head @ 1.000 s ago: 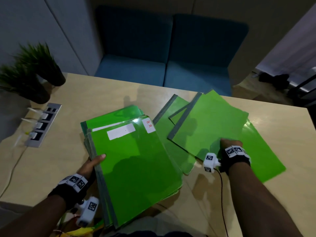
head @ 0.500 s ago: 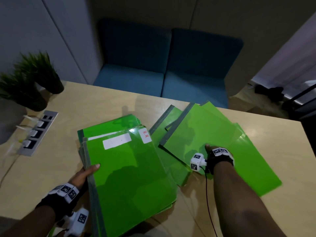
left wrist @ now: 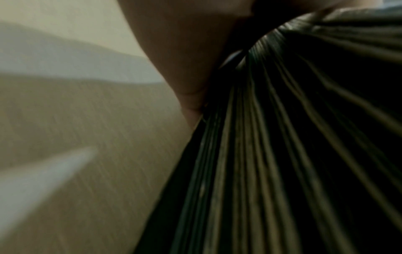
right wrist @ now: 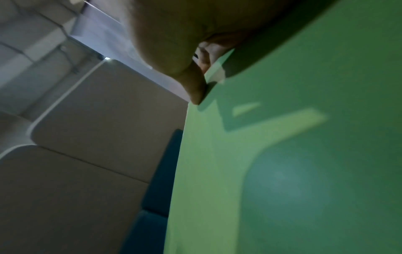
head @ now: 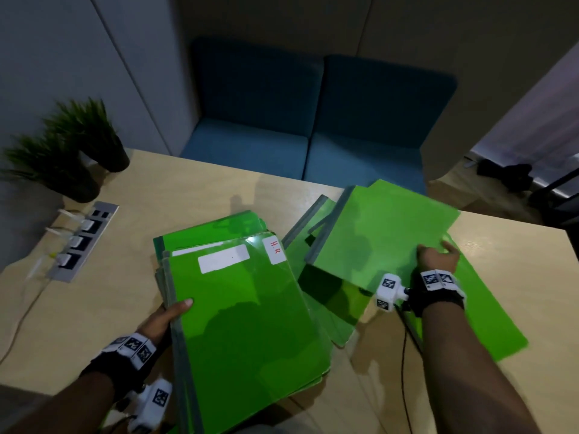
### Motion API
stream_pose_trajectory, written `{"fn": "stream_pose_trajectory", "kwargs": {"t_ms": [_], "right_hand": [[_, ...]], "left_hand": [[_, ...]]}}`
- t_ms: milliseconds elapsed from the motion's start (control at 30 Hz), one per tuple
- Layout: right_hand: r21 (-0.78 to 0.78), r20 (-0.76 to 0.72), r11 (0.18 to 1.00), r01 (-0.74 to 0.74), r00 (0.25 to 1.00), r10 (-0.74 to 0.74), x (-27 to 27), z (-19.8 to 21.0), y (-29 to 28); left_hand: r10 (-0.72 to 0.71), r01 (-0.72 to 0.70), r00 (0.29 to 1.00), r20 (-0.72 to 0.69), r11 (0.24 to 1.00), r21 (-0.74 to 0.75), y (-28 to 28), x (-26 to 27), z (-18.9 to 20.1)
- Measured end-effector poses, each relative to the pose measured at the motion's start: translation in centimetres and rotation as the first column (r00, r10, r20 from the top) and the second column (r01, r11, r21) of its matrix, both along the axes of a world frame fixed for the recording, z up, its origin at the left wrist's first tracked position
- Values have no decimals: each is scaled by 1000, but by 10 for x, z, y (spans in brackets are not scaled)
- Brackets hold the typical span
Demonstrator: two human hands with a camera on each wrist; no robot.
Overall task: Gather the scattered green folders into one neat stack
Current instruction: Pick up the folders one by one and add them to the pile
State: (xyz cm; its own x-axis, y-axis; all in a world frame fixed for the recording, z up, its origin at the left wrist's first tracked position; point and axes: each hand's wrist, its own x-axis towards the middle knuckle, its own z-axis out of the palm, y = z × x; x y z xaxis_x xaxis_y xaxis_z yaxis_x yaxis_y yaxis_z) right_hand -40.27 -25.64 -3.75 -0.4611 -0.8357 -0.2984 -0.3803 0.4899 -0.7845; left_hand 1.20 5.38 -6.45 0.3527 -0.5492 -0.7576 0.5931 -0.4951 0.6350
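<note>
Pale wood table [head: 200, 195]; glossy green folders [head: 250, 321] fanned.

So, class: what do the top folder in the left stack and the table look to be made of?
Top folder: probably glossy plastic, since its green cover shows a bright glare spot and reflections; paper-like white labels sit on it. Table: pale wood or wood-look laminate, matte, with faint straight grain lines; which one cannot be told.

The green folders [head: 250, 324] are glossy, smooth plastic with grey spines; the table [head: 175, 195] is matt pale wood-grain; the sofa [head: 250, 145] is blue cloth.
</note>
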Motion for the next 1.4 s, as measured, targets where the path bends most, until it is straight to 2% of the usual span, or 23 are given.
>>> {"fn": "stream_pose_trajectory", "kwargs": {"t_ms": [67,133,167,233,300,367,467,533,567,633,667,733,833,900,967,1033,1067,1133,1200,1267,1300,1400], "right_hand": [[-134,119,987,86,990,-70,3,16,-6],[-226,199,971,77,980,-31,10,35,-6],[-260,199,965,34,980,19,12,40,-4],[-258,175,959,-115,971,163,23,40,6],[-215,232,940,-265,921,313,40,29,29],[-170,222,887,-429,860,459,61,13,59],[-25,254,808,-589,778,575,99,-8,113],[119,265,774,-622,771,579,119,-16,136],[185,249,761,-622,779,576,128,-18,143],[273,207,741,-613,790,577,142,-14,151],[300,141,711,-636,767,626,149,-9,154],[328,22,614,-718,656,755,158,-9,153],[355,-24,539,-764,569,822,159,-12,142],[434,-159,606,-666,606,779,146,-18,126],[524,-313,758,-388,740,596,128,-24,114],[540,-358,829,-145,852,382,117,-23,109],[541,-330,833,-113,883,335,113,-27,108],[560,-272,814,-155,893,357,106,-36,105],[562,-212,779,-277,862,459,102,-51,103],[565,-174,745,-355,831,528,98,-38,104],[533,-201,758,-376,814,545,98,-28,102],[480,-113,741,-469,805,582,95,-10,94]], "left_hand": [[-5,6,999,51,1000,-15,8,12,-27],[-16,17,997,72,1000,-16,22,36,-83],[-36,35,997,69,999,8,26,43,-103],[-56,55,996,71,998,18,24,41,-98],[-77,75,993,92,997,30,27,48,-113],[-100,97,991,87,994,43,30,51,-121],[-112,108,987,119,993,45,25,41,-96],[-94,87,977,190,995,45,27,38,-92],[-112,101,967,227,993,59,26,38,-92],[-190,170,937,294,981,93,23,31,-69],[-217,196,921,324,976,96,22,30,-59],[-231,205,893,386,973,108,21,26,-51],[-190,175,954,231,981,86,23,20,-45],[-136,128,983,123,990,66,22,18,-41],[-125,120,986,111,991,52,21,18,-41],[-115,113,986,120,993,25,22,21,-47],[-107,106,986,126,994,20,24,24,-52],[-100,97,987,123,995,26,25,25,-55],[-99,98,988,122,995,9,24,25,-53],[-100,99,989,104,995,13,24,24,-50],[-103,101,990,100,995,26,23,23,-46],[-93,89,991,92,995,48,21,19,-39]]}}
